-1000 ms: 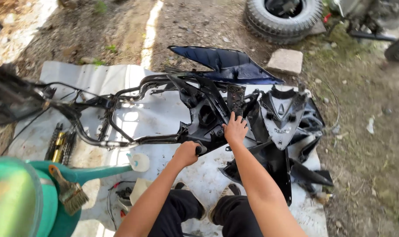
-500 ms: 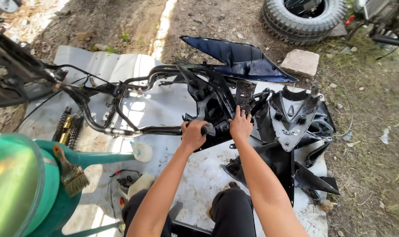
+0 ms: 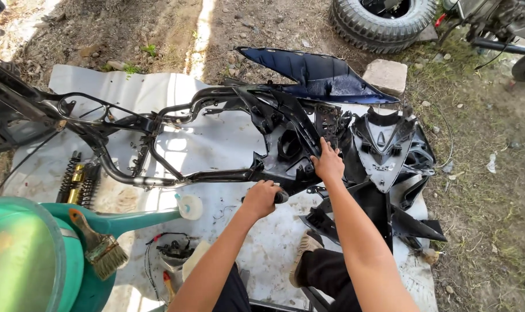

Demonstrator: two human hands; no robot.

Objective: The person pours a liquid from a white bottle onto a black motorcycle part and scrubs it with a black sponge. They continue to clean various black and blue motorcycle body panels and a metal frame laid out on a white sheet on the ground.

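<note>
A stripped black scooter frame point(image 3: 176, 136) lies on its side across a pale sheet point(image 3: 228, 144) spread over bare dirt. The person crouches at its near edge, both arms stretched forward. The left hand point(image 3: 261, 198) is closed in a fist around a dark tool handle point(image 3: 281, 197), held against the lower tube of the frame where the black plastic inner housing point(image 3: 288, 147) meets it. The right hand point(image 3: 328, 163) lies open, fingers spread, pressing flat on that same housing just above and to the right of the left hand.

Right of the hands, a heap of black fairing panels point(image 3: 389, 156) rests on the sheet, touching the housing. Behind them a dark blue body panel point(image 3: 317, 75) lies tilted, its tip near a square paving stone point(image 3: 385, 76). Farther back on the dirt lies a knobby tyre point(image 3: 383, 17).

On the left of the sheet, two coil shock absorbers point(image 3: 77, 180) lie side by side under the frame's tubes. In the near left corner stands a green watering can point(image 3: 60, 254), with a worn paintbrush point(image 3: 98, 245) resting on it, its spout pointing toward the left hand. A small tangle of wired parts point(image 3: 173, 249) lies just beside the person's left knee.
</note>
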